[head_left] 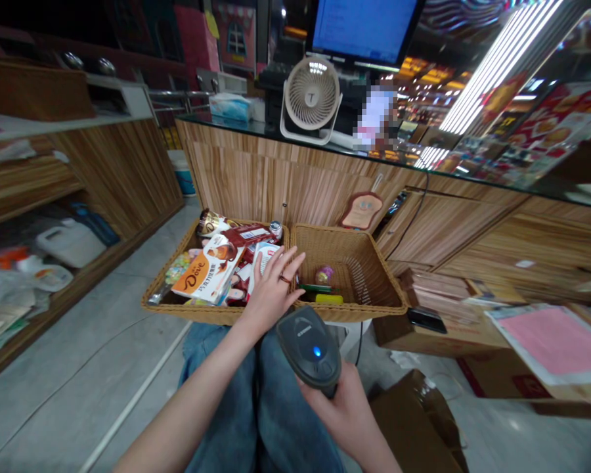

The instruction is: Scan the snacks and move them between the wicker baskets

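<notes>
My left hand [270, 292] reaches over the right side of the left wicker basket [165, 307], fingers stretched out and apart. It is over or touching a white and blue packet [264, 253], partly hidden by the fingers; contact is hard to tell. That basket is full of packaged sweets, among them an orange and white Dove box [209, 269] and a dark red package [251, 234]. My right hand [347, 407] is wrapped round a dark barcode scanner [309, 345] with a blue light lit. The right wicker basket [387, 269] holds a yellow item [329, 299], a green item and a small purple-wrapped one.
Both baskets sit side by side just beyond my knees. Behind them stands a wood-grain counter [241, 164] with a fan [312, 95], a tissue pack [230, 107] and a monitor [364, 29]. Cardboard boxes [497, 371] and a brown paper bag [414, 420] are on the right.
</notes>
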The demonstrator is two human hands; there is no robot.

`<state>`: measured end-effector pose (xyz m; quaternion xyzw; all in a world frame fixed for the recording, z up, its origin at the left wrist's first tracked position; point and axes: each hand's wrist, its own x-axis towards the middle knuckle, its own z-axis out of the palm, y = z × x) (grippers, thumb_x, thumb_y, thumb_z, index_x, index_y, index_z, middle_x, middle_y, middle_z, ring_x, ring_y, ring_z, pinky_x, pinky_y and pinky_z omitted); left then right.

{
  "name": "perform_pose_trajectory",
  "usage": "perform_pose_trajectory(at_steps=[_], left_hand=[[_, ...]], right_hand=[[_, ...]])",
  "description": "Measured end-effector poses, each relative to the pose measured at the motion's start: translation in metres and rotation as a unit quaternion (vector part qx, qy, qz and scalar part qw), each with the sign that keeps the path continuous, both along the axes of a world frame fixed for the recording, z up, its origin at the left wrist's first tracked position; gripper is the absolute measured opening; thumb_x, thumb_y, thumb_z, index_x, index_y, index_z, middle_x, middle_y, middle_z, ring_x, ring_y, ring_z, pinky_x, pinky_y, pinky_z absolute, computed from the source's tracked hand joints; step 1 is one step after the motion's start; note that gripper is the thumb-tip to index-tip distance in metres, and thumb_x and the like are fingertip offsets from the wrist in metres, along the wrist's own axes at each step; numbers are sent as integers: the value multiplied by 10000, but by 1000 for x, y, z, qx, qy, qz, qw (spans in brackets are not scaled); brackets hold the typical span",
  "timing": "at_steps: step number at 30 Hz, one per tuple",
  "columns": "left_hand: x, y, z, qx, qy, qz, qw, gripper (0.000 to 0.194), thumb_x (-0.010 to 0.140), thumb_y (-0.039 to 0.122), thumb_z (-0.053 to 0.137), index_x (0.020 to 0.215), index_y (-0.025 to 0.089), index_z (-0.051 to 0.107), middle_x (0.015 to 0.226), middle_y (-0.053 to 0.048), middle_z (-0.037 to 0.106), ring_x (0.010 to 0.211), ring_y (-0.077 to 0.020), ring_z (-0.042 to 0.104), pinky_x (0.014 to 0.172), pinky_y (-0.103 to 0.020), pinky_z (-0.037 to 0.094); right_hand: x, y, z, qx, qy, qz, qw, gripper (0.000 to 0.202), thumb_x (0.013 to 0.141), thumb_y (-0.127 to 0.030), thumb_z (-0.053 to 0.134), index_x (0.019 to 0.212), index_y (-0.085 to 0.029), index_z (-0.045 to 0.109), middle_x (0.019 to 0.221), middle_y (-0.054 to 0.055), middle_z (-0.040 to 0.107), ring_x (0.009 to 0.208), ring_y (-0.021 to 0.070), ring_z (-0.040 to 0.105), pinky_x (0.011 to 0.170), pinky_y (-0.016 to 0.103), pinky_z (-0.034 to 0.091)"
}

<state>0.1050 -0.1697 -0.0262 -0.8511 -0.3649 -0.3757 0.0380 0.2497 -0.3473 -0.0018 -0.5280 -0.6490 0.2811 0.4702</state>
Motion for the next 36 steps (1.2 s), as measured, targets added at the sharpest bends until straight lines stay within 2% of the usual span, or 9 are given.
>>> perform_pose_trajectory(at_steps=[5,9,13,22,24,28,30,33,36], left_hand=[[-44,-2,-4,6,-4,102,995,709,975,329,718,1603,215,408,1626,-205,517,1548,-375,439,1302,-643,212],[-80,-1,-7,-18,54,112,992,663,945,383,754,1542,213,520,1626,-196,526,1569,-398,403,1310,-687,128],[-97,2,-10,-40,89,113,989,658,881,452,819,1473,242,621,1595,-190,564,1565,-422,405,1300,-727,106],[-96,24,-4,-54,143,93,984,710,775,444,898,1421,251,675,1557,-189,600,1560,-437,409,1295,-751,101],[-94,27,-5,-52,129,96,986,638,796,399,879,1388,242,697,1539,-194,613,1544,-436,434,1295,-753,102],[-88,24,-6,-38,88,116,989,358,894,347,774,1237,243,767,1459,-178,672,1508,-428,481,1287,-771,47],[-83,20,-7,-33,76,130,988,364,918,320,738,1270,224,749,1462,-187,667,1507,-425,476,1285,-768,39],[-74,12,-9,-28,53,156,986,502,933,270,695,1426,190,657,1476,-203,651,1475,-417,494,1279,-744,115],[-66,6,-10,-34,46,168,984,427,945,261,657,1367,210,701,1346,-177,716,1342,-407,577,1228,-715,249]], right_hand=[[4,0,-2,7,-11,-10,1000,86,910,-246,648,860,-196,697,729,17,735,649,193,701,622,238,546],[7,0,-6,-2,-16,-19,1000,108,908,-254,651,822,-196,683,720,23,731,636,195,689,616,249,536],[8,1,-6,-21,-9,-9,1000,102,910,-252,653,827,-197,676,727,26,722,654,201,684,624,260,530],[8,3,-1,-27,0,-10,1000,93,898,-248,659,818,-199,665,736,26,720,677,206,693,644,268,537],[9,3,-1,-23,-5,-17,1000,97,898,-252,658,819,-195,666,726,27,720,657,203,686,623,263,527],[10,3,-2,-23,-4,-18,1000,117,907,-264,653,817,-191,673,715,25,718,653,199,683,613,256,522],[10,3,-2,-22,-1,-17,1000,122,907,-266,655,812,-192,671,715,24,715,657,197,681,616,254,520],[9,3,-4,-25,5,-16,1000,110,901,-253,656,811,-191,670,718,24,715,662,197,682,627,259,526],[8,3,-3,-33,13,-14,999,91,893,-247,664,825,-189,681,724,24,720,678,203,691,647,265,543]])
